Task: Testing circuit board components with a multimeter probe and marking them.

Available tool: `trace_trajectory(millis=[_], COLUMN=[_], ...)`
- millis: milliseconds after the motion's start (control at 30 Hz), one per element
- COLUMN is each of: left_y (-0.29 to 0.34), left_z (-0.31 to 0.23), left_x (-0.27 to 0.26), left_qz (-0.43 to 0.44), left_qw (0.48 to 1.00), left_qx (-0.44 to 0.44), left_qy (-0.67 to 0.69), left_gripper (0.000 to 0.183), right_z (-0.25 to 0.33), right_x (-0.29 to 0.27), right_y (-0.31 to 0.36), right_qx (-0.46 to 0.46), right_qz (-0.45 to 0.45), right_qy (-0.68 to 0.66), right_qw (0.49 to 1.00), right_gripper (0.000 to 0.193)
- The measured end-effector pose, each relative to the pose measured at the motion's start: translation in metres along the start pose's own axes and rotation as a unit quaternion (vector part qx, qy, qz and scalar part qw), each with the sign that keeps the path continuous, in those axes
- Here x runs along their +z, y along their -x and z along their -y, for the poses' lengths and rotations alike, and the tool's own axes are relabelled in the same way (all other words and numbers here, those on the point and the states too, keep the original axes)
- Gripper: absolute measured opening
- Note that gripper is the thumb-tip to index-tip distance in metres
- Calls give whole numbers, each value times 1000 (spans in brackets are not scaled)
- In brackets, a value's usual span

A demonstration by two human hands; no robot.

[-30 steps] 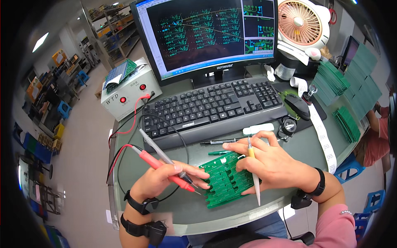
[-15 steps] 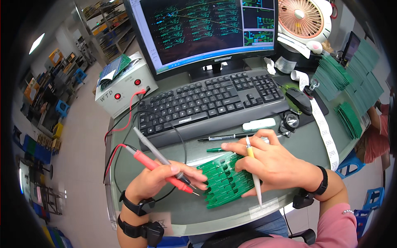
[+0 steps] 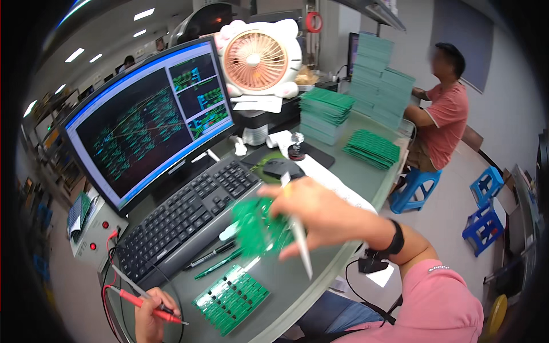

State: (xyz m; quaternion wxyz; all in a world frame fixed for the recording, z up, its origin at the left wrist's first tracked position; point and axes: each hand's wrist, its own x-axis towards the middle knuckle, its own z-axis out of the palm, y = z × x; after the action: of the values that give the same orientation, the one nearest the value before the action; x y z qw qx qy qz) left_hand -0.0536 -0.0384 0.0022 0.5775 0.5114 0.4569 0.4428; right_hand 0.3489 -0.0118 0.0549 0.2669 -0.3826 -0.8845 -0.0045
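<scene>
Head view: fingers of right hand (image 3: 320, 208) grip pen (image 3: 301, 246), blurred board (image 3: 251, 228), upper right of panel (image 3: 230, 300); left hand (image 3: 154, 314), clutching probes (image 3: 136, 298), sits nearer.

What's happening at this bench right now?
The person's right hand holds a blurred green circuit board and a pale pen-like tool. The left hand grips a red probe and a grey probe. Another green board lies on the desk, right of the left hand, with neither hand on it.

The left hand (image 3: 157, 311) curls closed, low in view. The right hand (image 3: 320, 212), blurred, extends from its forearm (image 3: 416, 250), thumb (image 3: 289, 250) apart from bent fingers (image 3: 273, 196).
</scene>
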Motion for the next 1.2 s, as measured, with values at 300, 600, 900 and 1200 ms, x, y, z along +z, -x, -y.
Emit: trace_trajectory(millis=[300, 600, 900, 1200], left_y=[-13, -2, 2, -29], left_z=[10, 4, -56, -46], left_x=[-3, 9, 65, 261], left_qz=[-33, -94, -70, 326], left_qw=[996, 951, 730, 746], left_qx=[-22, -114, -226, 186], left_qy=[-78, -273, -641, -550], left_gripper=[26, 28, 53, 38], right_z=[-176, -165, -85, -116], right_x=[-99, -78, -29, -41], right_y=[132, 165, 190, 195], right_qx=[400, 302, 159, 215], right_qz=[-150, -169, 18, -110], right_qy=[229, 94, -83, -367], right_qw=[874, 934, 984, 898], right_gripper=[62, 42, 27, 47])
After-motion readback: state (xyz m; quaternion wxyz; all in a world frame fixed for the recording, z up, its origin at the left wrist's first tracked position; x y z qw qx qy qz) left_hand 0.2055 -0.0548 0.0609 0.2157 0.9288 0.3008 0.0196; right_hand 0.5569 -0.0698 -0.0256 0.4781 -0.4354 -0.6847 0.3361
